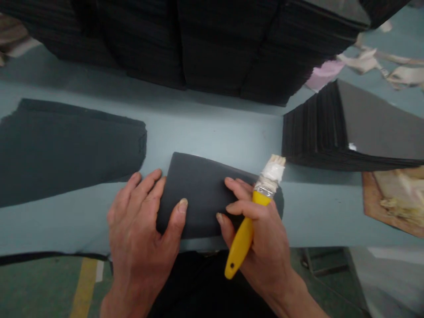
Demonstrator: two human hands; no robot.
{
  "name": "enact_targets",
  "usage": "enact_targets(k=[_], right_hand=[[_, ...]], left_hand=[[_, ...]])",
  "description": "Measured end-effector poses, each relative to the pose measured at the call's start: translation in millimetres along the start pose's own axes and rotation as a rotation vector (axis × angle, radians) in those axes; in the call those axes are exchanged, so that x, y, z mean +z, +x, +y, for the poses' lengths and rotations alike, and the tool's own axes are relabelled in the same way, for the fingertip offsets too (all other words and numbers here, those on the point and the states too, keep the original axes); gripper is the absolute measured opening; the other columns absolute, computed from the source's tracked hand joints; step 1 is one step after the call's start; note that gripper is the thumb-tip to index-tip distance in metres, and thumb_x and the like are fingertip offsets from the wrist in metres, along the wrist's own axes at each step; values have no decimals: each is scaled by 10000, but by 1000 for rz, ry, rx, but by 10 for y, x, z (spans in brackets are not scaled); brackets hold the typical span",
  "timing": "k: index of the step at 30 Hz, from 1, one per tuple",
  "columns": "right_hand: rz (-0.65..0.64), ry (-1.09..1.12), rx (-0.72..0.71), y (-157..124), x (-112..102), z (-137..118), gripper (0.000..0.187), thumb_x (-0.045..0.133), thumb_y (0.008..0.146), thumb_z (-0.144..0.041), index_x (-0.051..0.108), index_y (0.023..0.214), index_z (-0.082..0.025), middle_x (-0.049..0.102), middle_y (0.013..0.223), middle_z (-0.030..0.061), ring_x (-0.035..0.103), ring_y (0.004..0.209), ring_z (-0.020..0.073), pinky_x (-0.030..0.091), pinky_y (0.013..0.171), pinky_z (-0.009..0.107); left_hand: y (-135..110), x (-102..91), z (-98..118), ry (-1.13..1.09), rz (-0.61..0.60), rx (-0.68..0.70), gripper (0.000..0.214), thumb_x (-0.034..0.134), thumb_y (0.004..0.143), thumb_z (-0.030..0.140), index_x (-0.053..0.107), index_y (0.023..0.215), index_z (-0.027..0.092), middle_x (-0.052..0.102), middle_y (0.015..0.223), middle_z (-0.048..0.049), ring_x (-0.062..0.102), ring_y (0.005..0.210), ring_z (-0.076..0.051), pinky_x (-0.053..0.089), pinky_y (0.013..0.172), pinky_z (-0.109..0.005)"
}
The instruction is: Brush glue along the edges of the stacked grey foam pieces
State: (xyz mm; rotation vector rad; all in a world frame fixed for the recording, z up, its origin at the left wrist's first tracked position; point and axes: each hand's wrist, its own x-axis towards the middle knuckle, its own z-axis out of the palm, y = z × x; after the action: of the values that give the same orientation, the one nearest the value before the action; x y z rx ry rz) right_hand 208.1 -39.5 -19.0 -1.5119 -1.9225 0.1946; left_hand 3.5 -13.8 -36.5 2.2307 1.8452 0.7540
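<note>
A dark grey flat panel (202, 194) lies on the pale blue table in front of me. My left hand (142, 234) rests at the panel's left edge, its thumb on top and its fingers spread on the table side. Tucked in my right hand (261, 234) is a paintbrush (243, 238) with a yellow handle, its bristles coated in white and pointing away from me. The fingertips of that same hand touch the panel's right part. Part of the panel's right end is hidden behind the brush and hand.
Tall stacks of dark sheets (218, 48) stand along the back. At the right is a shorter stack of dark panels (374, 119), near a stained brown board (397, 198). Overlapping dark pieces (73, 145) lie at the left. Beige scraps (404, 73) lie at the far right.
</note>
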Motion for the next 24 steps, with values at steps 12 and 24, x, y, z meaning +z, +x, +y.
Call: enact_targets(k=[12, 24], right_hand=[[20, -10, 14, -58, 86, 18, 223, 604, 946, -66, 585, 1008, -279, 769, 1415, 76, 680, 1390, 245, 474, 1156, 441], [-31, -81, 35, -74, 60, 30, 253, 634, 845, -48, 584, 886, -293, 782, 1403, 9, 728, 1307, 215, 445, 1205, 371]], left_hand=[[-98, -56, -132, 39, -97, 37, 717, 630, 1038, 322, 351, 1698, 316, 575, 1624, -128, 423, 1593, -437, 389, 1265, -722], [-133, -48, -137, 20, -5, 19, 683, 641, 1008, 284, 462, 1666, 317, 649, 1544, -112, 521, 1531, -390, 351, 1328, -681]])
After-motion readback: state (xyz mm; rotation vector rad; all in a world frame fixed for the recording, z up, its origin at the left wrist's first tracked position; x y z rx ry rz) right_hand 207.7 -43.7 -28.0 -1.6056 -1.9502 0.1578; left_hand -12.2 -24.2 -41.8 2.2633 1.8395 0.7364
